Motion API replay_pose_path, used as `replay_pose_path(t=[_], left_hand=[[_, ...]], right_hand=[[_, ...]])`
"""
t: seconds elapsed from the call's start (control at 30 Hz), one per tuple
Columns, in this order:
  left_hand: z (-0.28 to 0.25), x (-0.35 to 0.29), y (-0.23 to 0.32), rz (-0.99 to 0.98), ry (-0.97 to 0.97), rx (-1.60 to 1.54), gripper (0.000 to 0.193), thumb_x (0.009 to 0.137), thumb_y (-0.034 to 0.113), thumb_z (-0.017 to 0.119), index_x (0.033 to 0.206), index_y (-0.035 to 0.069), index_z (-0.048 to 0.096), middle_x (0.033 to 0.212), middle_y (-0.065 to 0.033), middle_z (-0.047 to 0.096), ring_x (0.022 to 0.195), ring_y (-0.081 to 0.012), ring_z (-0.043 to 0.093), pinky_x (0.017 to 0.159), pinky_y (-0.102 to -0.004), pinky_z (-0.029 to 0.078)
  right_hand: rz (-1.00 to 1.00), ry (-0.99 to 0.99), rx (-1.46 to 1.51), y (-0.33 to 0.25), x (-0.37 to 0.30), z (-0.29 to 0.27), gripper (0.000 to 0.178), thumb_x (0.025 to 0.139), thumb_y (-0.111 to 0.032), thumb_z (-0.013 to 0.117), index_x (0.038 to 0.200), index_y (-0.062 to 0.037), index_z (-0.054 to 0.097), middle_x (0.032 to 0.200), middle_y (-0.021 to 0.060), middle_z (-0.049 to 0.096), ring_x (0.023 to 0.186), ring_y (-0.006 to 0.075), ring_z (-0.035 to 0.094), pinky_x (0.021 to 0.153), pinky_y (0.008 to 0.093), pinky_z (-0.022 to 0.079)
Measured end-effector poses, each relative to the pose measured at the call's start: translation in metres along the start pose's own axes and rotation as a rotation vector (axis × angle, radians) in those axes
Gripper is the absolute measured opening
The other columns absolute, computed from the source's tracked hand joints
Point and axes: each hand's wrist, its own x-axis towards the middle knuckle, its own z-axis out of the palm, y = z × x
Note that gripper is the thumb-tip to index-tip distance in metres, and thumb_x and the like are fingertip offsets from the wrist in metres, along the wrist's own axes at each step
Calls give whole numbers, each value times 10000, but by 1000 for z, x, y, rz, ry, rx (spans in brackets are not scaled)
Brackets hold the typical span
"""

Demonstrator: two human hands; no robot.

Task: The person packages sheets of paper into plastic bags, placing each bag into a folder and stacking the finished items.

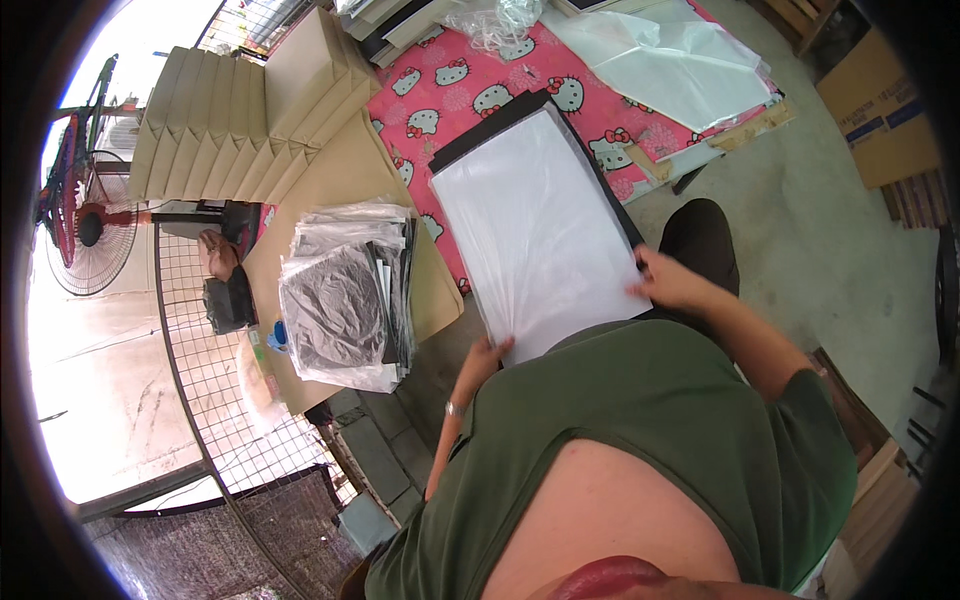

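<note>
From where I stood, the large white rectangular sheet with a glossy, creased face [545,220] lay aslant at the near edge of the pink patterned surface [460,45], its near end reaching the dark green shirt [650,400]. A black, flat sheet [480,135] showed beneath it along the far and right edges. The person's left hand [483,365] was at its near left corner, the right hand [668,280] at its right edge, fingers bent and blurred; I couldn't tell whether either grip was pinching the sheet. To the left, a pile of black pieces in crinkled clear plastic [335,305] rested on a flat beige board [430,290]. Beyond stood tall stacks of cream-coloured bundles [210,125], and loose translucent plastic [670,70] covered the far right corner.
</note>
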Motion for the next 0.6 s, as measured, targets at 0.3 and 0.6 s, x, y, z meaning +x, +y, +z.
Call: replay_pose_path(t=[0.3, 0.6], left_hand=[[-24, -47, 53, 52, 224, -770, 243, 897, 225, 521, 947, -7, 470, 682, -127, 584, 504, -169, 565, 450, -281, 453], [-134, -33, -8, 180, 882, -964, 156, 909, 181, 494, 933, 32, 453, 658, -85, 575, 507, -134, 520, 463, -235, 421]], right_hand=[[-143, -490, -276, -56, 35, -76, 303, 783, -264, 650, 955, -27, 572, 879, 94, 609, 796, 174, 570, 717, 325, 462], [-225, 952, -682, -42, 246, -278, 353, 717, -101, 529, 1065, -67, 576, 1112, 170, 564, 1040, 314, 532, 898, 388, 411]])
